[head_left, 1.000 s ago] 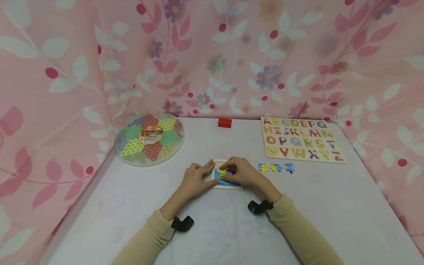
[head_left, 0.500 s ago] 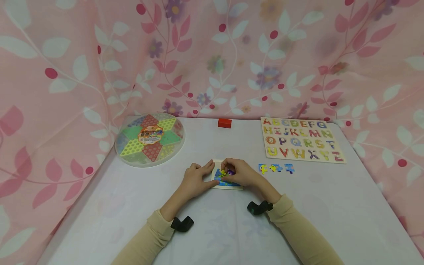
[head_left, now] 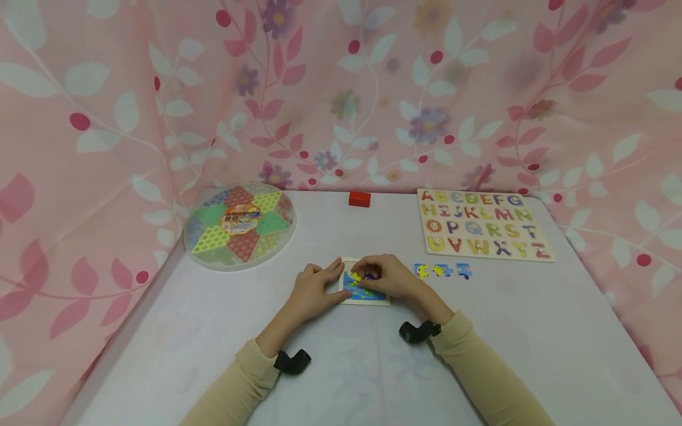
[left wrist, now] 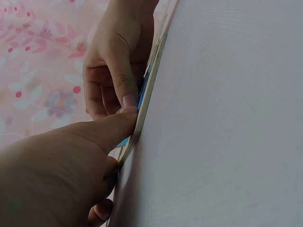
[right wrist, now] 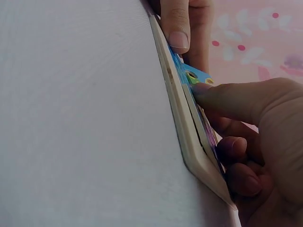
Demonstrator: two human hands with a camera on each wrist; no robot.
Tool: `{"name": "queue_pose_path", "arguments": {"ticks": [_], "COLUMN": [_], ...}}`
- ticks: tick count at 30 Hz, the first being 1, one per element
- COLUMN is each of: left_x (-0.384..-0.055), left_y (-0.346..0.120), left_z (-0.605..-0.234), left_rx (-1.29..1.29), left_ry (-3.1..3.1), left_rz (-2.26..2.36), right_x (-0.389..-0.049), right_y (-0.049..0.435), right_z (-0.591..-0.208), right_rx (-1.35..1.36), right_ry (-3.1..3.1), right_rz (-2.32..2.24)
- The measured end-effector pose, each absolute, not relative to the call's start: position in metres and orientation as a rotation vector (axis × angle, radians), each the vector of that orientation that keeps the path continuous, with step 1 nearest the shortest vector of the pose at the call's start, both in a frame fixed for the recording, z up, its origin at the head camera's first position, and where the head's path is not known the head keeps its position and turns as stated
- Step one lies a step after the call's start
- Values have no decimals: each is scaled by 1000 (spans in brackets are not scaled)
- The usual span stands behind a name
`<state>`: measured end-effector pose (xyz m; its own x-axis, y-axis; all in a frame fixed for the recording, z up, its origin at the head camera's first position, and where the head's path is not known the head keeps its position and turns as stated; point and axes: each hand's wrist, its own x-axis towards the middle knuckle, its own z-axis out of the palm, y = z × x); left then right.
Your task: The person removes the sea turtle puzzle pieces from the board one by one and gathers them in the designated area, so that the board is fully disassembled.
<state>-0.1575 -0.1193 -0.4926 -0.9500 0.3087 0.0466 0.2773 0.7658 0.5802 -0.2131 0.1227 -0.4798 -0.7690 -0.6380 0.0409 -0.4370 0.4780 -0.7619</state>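
Observation:
A small jigsaw puzzle in a pale wooden tray (head_left: 367, 302) lies between both hands, its picture mostly blue with yellow and purple parts. My left hand (head_left: 311, 290) holds the tray at its left side, thumb on the front border and index finger by the far left corner. Over the picture, my right hand (head_left: 391, 277) pinches a jigsaw piece. In the right wrist view this blue piece (right wrist: 198, 74) is tilted up from the tray, with the thumb on it. The right fingers hide part of the picture. Several loose jigsaw pieces (head_left: 442, 270) lie right of the hand.
A wooden alphabet board (head_left: 485, 225) lies at the back right. The round Chinese checkers set (head_left: 240, 225) is at the back left, and a red block (head_left: 359, 199) sits near the far edge. Pink floral cloth (head_left: 341, 89) hangs behind the white table (head_left: 341, 378).
The right fingers shift slightly over the picture, and the yellow part by their tips now shows a little further left. The left hand stays on the tray. The head view has tilted slightly.

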Motion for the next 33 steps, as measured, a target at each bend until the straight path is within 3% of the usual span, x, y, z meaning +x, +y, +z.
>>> {"name": "queue_pose_path", "arguments": {"ticks": [17, 33], "left_x": [-156, -156], "left_y": [-120, -119], "left_z": [-497, -503], "left_rx": [503, 513], "left_ry": [2921, 2943], "left_rz": [924, 923], "right_x": [-213, -215], "right_y": [125, 162], "right_z": [-483, -450], "right_rx": [-897, -880], "right_ry": [2474, 2600], "right_rz": [-1238, -1300]}}
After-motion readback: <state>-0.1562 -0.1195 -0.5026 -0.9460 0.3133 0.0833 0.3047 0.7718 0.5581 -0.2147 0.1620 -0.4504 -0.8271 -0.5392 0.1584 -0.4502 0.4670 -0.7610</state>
